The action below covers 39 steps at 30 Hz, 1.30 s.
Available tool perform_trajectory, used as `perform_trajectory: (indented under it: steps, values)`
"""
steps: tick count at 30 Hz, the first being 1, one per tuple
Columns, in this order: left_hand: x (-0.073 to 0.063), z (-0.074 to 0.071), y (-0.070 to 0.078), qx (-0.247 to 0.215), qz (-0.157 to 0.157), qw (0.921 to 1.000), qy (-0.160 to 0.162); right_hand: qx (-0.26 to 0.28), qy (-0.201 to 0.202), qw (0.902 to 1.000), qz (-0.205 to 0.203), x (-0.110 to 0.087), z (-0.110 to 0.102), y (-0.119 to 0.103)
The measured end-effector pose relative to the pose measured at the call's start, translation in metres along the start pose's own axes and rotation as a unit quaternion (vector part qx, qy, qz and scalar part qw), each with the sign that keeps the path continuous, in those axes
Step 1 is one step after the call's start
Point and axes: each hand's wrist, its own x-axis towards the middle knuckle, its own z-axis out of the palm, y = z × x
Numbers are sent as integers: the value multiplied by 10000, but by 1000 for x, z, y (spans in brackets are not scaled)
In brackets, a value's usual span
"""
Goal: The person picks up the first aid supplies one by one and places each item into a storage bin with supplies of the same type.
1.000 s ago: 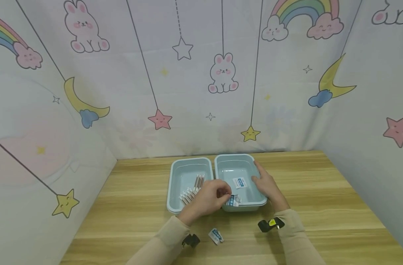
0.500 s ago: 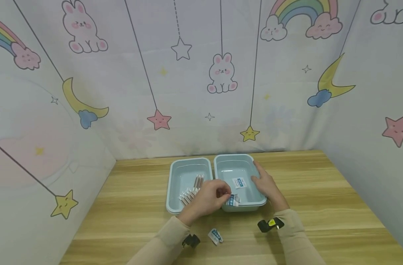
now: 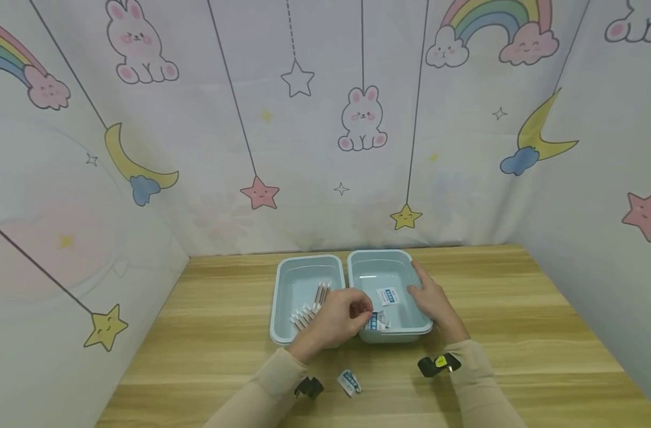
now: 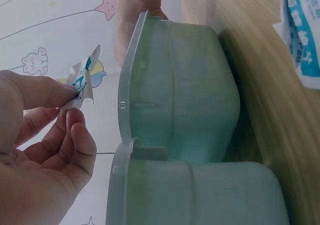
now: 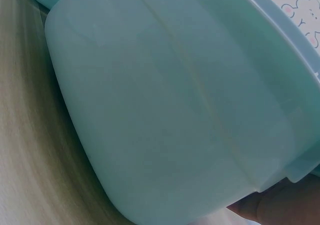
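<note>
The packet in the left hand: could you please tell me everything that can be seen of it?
The packet is small, thin and white with blue-green printing, and looks like paper or film. It is creased, with an uneven edge; whether it is open, I cannot tell. The left hand pinches its lower end; nothing else visibly touches it. It is held higher than the rim of the right tub. In the head view, it overlaps the tub's near edge.
</note>
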Motion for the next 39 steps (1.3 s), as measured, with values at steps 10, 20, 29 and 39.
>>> perform_trajectory:
  steps: [10,20,29,39]
  values:
    - [1,1,-1,-24,20,10000,73,-93,15,10000,-26,0,0,2]
    - [3,2,-1,-87,29,9999,122,-98,23,9999,-34,-2,1,1]
    - [5,1,-1,-79,-32,9999,115,-145,21,9999,-34,-4,-1,-2]
    - [7,1,-2,-27,21,9996,281,-96,2,9999,-36,-4,-2,-3]
